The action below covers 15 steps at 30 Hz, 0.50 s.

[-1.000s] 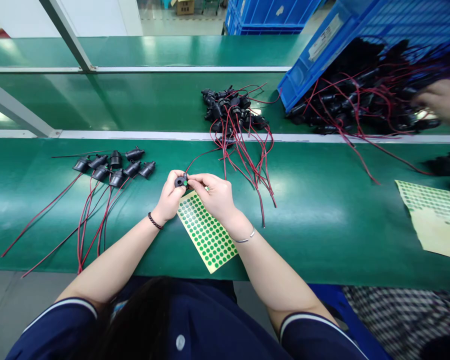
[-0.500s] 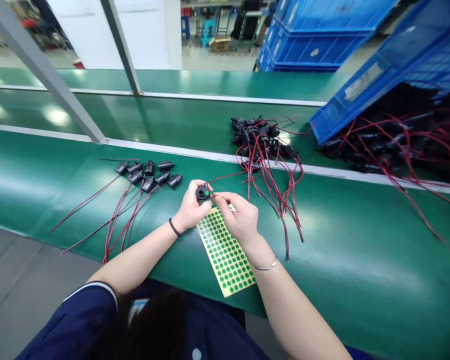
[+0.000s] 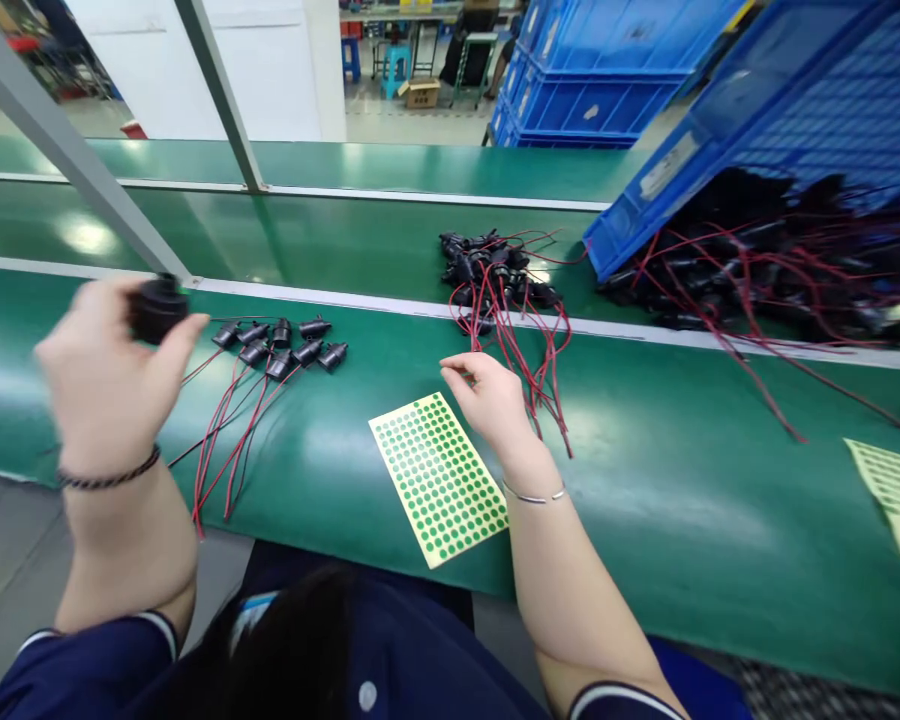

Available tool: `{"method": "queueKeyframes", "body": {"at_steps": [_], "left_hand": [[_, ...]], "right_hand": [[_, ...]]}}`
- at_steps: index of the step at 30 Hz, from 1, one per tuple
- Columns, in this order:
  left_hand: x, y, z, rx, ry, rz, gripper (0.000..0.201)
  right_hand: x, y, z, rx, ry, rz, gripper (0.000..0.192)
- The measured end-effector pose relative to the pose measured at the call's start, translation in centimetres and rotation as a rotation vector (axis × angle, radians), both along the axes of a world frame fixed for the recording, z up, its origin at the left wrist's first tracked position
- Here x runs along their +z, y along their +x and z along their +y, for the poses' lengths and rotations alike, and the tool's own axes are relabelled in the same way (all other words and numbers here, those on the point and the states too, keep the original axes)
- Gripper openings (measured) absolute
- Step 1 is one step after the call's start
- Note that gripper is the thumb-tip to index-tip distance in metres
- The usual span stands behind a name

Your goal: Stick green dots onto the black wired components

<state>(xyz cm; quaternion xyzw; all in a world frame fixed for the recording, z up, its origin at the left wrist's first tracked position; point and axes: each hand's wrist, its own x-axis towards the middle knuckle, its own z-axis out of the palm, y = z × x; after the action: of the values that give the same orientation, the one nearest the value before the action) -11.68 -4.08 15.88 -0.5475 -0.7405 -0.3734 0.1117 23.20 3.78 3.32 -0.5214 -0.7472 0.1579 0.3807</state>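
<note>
My left hand (image 3: 112, 370), blurred by motion, is raised at the left with its fingers and thumb closed round a black cylindrical part (image 3: 159, 308). My right hand (image 3: 487, 395) is held above the bench with thumb and fingertips pinched together; whatever may be between them is too small to make out. Below and left of it lies a pale yellow sheet of green dot stickers (image 3: 442, 480). Several similar black parts with red and dark wires (image 3: 281, 365) lie in a group right of my left hand. Beyond my right hand is a heap of black parts (image 3: 495, 265), red wires trailing forward.
A tilted blue crate (image 3: 645, 190) at the right spills more wired black parts (image 3: 750, 270). Another sticker sheet (image 3: 896, 490) lies at the right edge. A grey metal post (image 3: 105, 160) rises from the green bench (image 3: 682, 480) at the left. Blue crates (image 3: 592, 100) are stacked behind.
My left hand has carried the black part away from my right hand, to the left and up. My right hand has stayed near the sticker sheet, fingers still pinched. The view has shifted slightly.
</note>
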Motion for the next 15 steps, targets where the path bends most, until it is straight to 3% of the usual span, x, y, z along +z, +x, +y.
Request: {"method": "queueKeyframes", "body": {"at_steps": [3,6,10,13,15], "left_hand": [[-2.8,0.8,5.1,0.002,-0.383,0.129,0.039],[-5.8,1.0,9.1,-0.030,-0.582,0.133,0.041],[-8.5,0.5,11.2,-0.061,-0.570,0.180,0.043],[-9.0,1.6,10.9,-0.061,-0.414,0.186,0.049],[-9.0,3.7,10.0,-0.139,-0.286,0.153,0.046]], "right_hand": [[-0.3,0.9,0.7,0.041,-0.162,-0.263,0.017],[-0.3,0.9,0.8,0.079,-0.281,-0.409,0.020],[-0.2,0.3,0.4,0.120,-0.327,-0.451,0.019],[-0.4,-0.5,-0.1,0.158,-0.335,-0.457,0.017],[-0.7,-1.0,-0.3,0.186,-0.346,-0.452,0.017]]}}
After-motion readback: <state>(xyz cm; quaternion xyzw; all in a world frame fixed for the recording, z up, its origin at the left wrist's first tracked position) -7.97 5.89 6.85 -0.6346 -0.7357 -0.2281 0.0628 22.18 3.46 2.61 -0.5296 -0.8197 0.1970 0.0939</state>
